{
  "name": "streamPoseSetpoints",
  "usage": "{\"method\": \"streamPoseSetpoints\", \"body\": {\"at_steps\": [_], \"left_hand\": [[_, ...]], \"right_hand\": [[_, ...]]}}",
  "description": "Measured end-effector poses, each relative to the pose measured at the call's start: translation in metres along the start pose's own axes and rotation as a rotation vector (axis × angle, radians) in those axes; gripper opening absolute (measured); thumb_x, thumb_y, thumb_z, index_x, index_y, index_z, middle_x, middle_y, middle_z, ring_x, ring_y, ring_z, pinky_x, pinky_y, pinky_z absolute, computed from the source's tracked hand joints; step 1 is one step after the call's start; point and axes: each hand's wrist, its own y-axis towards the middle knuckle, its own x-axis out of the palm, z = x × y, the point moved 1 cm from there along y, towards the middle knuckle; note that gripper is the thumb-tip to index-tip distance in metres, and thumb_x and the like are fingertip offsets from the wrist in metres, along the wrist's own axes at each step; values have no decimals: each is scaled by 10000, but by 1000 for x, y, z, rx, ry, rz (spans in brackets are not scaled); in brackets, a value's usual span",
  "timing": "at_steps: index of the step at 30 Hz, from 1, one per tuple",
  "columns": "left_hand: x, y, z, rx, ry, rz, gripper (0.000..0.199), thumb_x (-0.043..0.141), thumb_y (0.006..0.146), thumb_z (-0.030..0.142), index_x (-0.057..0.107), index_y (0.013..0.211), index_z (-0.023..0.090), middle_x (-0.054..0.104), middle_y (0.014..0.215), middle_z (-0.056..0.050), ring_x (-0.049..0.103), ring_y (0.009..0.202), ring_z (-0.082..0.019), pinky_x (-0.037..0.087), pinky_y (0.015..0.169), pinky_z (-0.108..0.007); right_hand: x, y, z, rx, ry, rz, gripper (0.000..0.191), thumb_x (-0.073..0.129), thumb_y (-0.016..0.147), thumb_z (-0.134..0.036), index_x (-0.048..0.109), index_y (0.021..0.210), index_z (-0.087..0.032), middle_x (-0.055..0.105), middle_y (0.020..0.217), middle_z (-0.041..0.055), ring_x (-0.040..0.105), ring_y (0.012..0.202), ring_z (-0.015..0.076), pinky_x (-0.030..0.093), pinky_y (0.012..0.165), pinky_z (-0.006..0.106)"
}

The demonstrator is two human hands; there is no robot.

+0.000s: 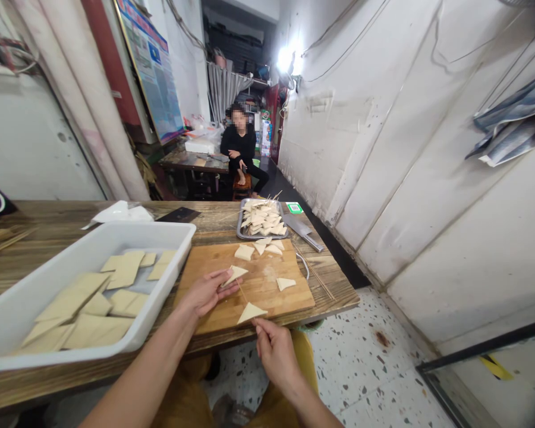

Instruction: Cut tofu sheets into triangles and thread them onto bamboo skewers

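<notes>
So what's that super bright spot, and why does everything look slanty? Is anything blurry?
In the head view, the lamp glares white; in that same view, the wall's seams slant and the table looks stretched, probably from a wide lens; also in the head view, the poster's words are too blurry to read.

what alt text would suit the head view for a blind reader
The right hand holds a thin wooden skewer through a pale triangular piece; the left hand holds another triangle at the skewer's far end. Nearby: a brown wooden cutting board, white plastic tub of pale sheets, and silver metal tray of pale pieces.
</notes>
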Motion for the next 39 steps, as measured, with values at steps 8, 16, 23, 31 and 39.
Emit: {"method": "streamPoseSetpoints", "body": {"at_steps": [8,16,23,31,39], "left_hand": [[2,-4,-2,-16,7,-4,91,555,784,72,634,823,94,696,883,-124,674,801,-184,571,689,-256],[10,-13,-2,-36,-12,17,103,514,810,69,607,855,74,693,860,-155,677,752,-178,571,666,-257],[14,-16,0,-29,-25,22,95,551,783,61,602,861,83,689,886,-148,674,798,-189,570,678,-256],[15,-12,0,88,-21,41,98,576,790,158,638,802,82,691,821,-101,669,728,-162,566,662,-250],[15,-13,-8,111,-48,100,90,579,778,120,638,720,84,681,774,-72,668,709,-157,564,639,-241]], "right_hand": [[2,2,-1,-29,5,27,308,398,903,-287,688,926,-188,550,530,-6,524,530,141,374,445,190],[6,4,5,-29,-25,49,299,395,904,-271,678,880,-181,554,568,-2,484,503,125,345,440,192],[8,6,7,-49,3,83,302,393,906,-279,677,879,-180,610,647,24,541,574,148,384,472,204],[4,7,-7,-154,-75,70,311,366,910,-246,635,773,-170,562,609,6,507,544,129,402,534,209],[9,-3,-4,-188,-95,86,306,338,913,-221,631,857,-156,594,671,33,537,574,140,424,561,219]]}}
